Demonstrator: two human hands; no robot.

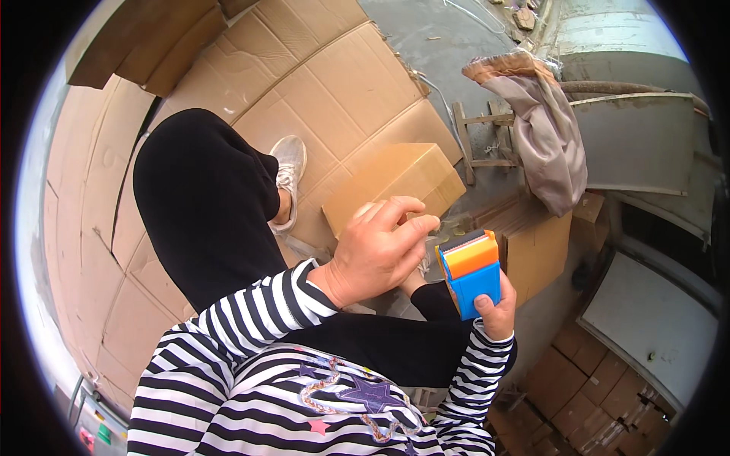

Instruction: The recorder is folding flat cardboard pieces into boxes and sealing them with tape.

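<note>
In my right hand (498,310) is a small boxy case (477,283), with my thumb pressed on its blue face. Its lower part is blue, its upper part orange, and a dark strip runs along the top edge beside thin white and reddish layers. My left hand (384,247) hovers just left of the case, not touching it. The fingers of that hand are loosely bent and apart, and I see nothing between them; the palm side is hidden.
Flattened cardboard (327,99) covers the floor, with a closed carton (395,182) just beyond my hands. At right, a greyish cloth (551,144) hangs by a wooden frame (465,144) over another carton (540,254). Stacked brown boxes (585,380) fill the lower right.
</note>
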